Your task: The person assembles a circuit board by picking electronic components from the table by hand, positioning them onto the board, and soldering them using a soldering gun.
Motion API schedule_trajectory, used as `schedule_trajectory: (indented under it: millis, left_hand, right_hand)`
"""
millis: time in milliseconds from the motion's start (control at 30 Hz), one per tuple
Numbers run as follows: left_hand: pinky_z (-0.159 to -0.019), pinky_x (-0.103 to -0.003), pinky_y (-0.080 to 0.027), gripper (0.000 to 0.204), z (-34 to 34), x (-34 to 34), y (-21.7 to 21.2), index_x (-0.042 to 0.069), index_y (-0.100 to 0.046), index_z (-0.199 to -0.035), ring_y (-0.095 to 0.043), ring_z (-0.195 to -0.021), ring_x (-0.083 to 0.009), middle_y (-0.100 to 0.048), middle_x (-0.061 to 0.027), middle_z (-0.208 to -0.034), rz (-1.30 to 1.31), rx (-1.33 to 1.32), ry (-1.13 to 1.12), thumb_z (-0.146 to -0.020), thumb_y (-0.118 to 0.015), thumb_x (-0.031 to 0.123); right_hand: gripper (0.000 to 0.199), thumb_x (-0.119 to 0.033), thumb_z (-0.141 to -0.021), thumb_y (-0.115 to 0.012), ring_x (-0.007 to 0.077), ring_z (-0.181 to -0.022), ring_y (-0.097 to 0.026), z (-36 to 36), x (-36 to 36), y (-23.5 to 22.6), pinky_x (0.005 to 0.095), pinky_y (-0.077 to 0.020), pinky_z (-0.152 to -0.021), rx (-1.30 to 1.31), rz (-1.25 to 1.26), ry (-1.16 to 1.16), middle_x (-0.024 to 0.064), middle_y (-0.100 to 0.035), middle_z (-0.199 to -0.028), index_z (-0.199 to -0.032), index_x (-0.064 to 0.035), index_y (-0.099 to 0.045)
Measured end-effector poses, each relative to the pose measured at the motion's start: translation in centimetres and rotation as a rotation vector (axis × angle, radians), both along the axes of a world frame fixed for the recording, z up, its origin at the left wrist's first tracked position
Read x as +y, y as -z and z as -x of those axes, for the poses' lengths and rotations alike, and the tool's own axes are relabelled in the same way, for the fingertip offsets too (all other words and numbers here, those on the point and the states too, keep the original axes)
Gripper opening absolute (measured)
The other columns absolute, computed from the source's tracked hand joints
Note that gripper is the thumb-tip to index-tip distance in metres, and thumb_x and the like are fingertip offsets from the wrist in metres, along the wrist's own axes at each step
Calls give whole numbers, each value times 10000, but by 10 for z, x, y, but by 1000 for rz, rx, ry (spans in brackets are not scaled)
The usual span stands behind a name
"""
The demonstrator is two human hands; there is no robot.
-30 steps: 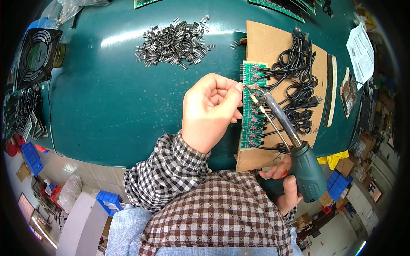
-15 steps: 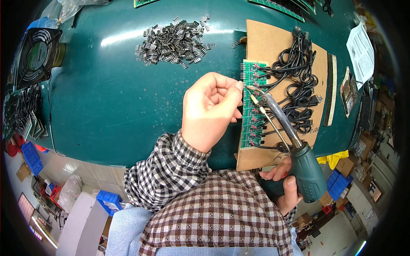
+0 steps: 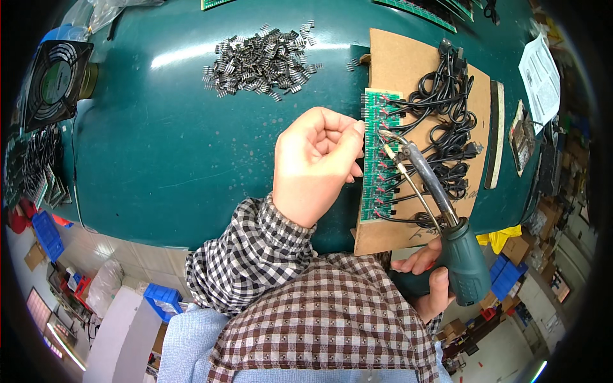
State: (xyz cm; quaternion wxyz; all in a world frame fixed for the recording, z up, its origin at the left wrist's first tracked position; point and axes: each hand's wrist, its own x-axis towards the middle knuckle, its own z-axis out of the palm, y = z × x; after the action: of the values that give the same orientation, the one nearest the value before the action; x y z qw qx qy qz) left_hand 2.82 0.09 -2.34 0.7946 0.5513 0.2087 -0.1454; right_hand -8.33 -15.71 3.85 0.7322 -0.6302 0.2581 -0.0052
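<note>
Head view: left hand (image 3: 316, 163) curled beside circuit board (image 3: 377, 159)

A dark green workbench (image 3: 159, 147) fills the frame's middle; blue plastic bins (image 3: 46, 233) and cardboard boxes (image 3: 518, 247) crowd the pale floor (image 3: 108, 246) below.

Green soldering iron (image 3: 440, 217) angled over the long green circuit strip (image 3: 378, 156).

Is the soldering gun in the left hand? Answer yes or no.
No, the right hand grips the soldering gun by its green handle, while the left hand rests closed at the green circuit board.
</note>
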Motion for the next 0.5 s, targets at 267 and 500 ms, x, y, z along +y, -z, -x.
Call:
schedule_trajectory:
  millis: [267,500]
  left_hand:
    - [-527,-188,-458,148,11,11,-14,-45,-525,-909,-561,-597,-102,-580,-78,-758,34,15,-21,-852,-496,88]
    - [-540,-221,-433,167,2,51,-5,-3,-550,-860,-505,-582,-119,-505,-72,-789,-1142,-488,-36,-711,-622,9]
  right_hand:
    - [487,-342,-819,-502,175,-641,-498,-5,0,2,339,-531,-573,-68,11,18,77,-437,-685,-1076,51,-373]
    - [454,-337,-844,-464,166,-663,-505,-17,-7,10,311,-534,-565,-156,-103,-108,71,-450,-707,-1083,32,-351]
